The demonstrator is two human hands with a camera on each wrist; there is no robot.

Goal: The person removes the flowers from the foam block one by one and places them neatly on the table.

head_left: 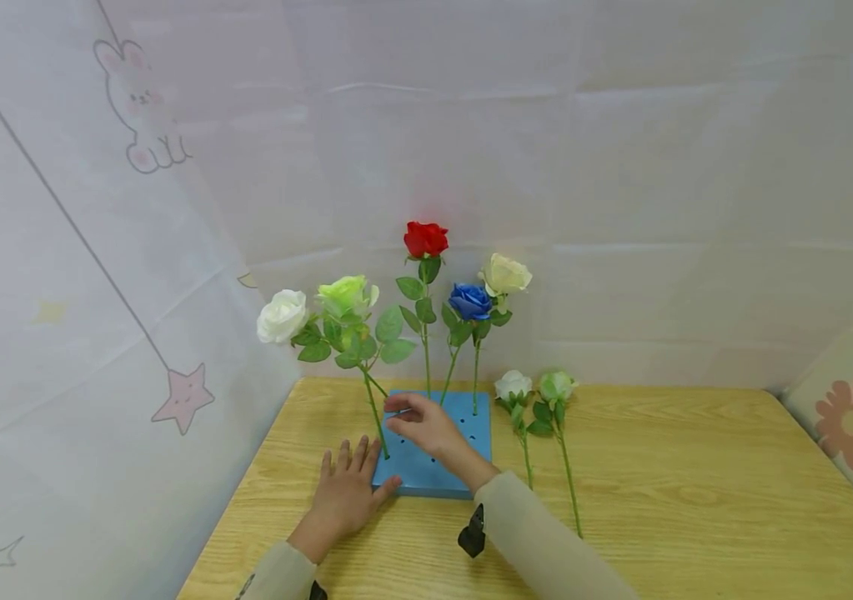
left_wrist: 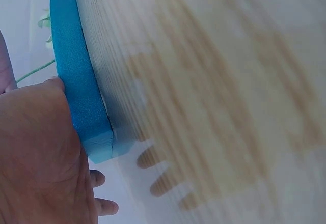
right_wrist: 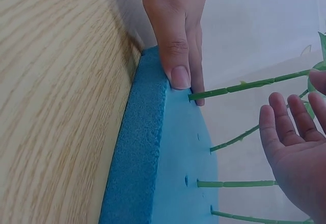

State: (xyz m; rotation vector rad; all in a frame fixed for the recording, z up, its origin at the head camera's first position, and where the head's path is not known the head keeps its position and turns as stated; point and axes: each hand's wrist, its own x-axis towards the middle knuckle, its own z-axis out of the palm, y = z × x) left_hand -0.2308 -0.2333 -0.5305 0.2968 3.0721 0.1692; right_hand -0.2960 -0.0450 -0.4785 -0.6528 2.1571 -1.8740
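Note:
In the head view, a blue foam block (head_left: pixel 426 479) with holes lies on the table. My left hand (head_left: pixel 348 496) rests at its front left corner, thumb on the block and fingers spread. Over the block's left part hovers my right hand (head_left: pixel 429 429), its fingers loosely bent and holding nothing. In the right wrist view those fingers (right_wrist: pixel 285 124) are apart from the green stems (right_wrist: pixel 239 86). A white rose (head_left: pixel 282 317) and a light green rose (head_left: pixel 346 297) lean left. A red rose (head_left: pixel 426 240), a blue rose (head_left: pixel 470 302) and a cream rose (head_left: pixel 505 274) stand behind.
Right of the block, a small white rose (head_left: pixel 513 384) and a pale green rose (head_left: pixel 557 386) lie on the wooden table (head_left: pixel 681 475). A patterned white cloth (head_left: pixel 621 183) hangs behind and at both sides. Leaves hide where the left stems cross.

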